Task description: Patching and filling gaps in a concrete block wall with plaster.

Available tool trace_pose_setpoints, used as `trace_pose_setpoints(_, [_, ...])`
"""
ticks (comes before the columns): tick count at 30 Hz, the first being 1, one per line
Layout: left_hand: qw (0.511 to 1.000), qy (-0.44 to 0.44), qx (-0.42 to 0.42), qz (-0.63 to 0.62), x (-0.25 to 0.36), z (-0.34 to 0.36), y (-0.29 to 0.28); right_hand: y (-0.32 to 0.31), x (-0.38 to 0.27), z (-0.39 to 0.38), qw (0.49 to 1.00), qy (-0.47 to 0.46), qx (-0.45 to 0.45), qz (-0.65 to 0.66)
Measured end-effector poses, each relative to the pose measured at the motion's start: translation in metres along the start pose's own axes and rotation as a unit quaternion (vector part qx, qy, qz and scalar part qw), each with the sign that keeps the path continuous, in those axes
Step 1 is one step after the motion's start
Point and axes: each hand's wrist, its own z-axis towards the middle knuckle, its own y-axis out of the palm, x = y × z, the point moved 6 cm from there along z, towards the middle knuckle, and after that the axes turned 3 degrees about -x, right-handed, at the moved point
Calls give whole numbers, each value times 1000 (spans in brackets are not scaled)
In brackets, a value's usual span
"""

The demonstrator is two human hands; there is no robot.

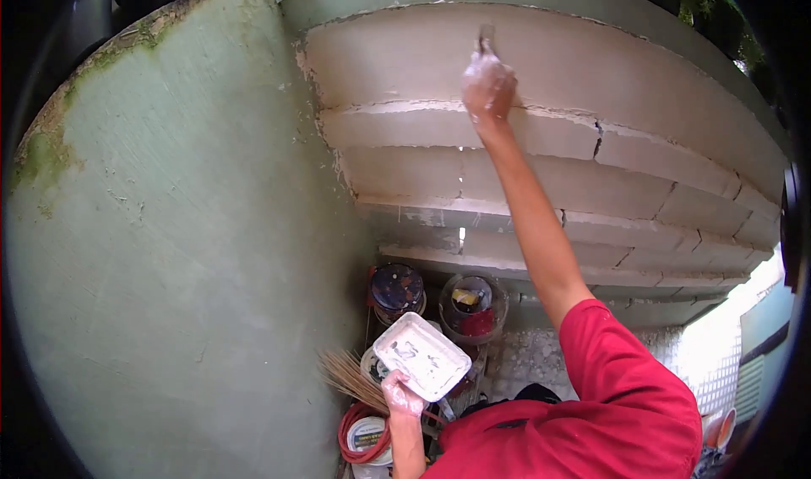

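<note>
My right hand (pixel 490 89), smeared with white and slightly blurred, reaches far up to the pale top panel of a block wall (pixel 608 65). Its fingers close round a small tool (pixel 486 36) with a greyish flat tip at the panel; I cannot tell whether it is a brush or a scraper. Low in the view, my left hand (pixel 404 396) grips the near corner of a white rectangular tray (pixel 432 362). White material coats the tray's inside, with darker patches on its bottom. White smears mark my left fingers too.
A green plastered wall (pixel 194 225) rises on my left. Below stand a dark-lidded bucket (pixel 397 286), a clear tub (pixel 498 318) holding smaller things, a straw broom (pixel 345 376) and a red coiled hose (pixel 346 432). Dark cracks and chipped ledges run across the block wall.
</note>
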Motion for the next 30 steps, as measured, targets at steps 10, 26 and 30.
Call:
trace_pose_setpoints(10, [1000, 29, 7, -8, 9, -12, -4, 101, -117, -23, 988, -119, -93, 7])
trace_pose_setpoints(26, [999, -45, -1, 11, -6, 1, -4, -17, -13, 15, 997, -9, -50, -54])
trace_pose_setpoints(30, [999, -20, -36, -4, -2, -4, -6, 23, -45, 19, 996, -28, -78, -41])
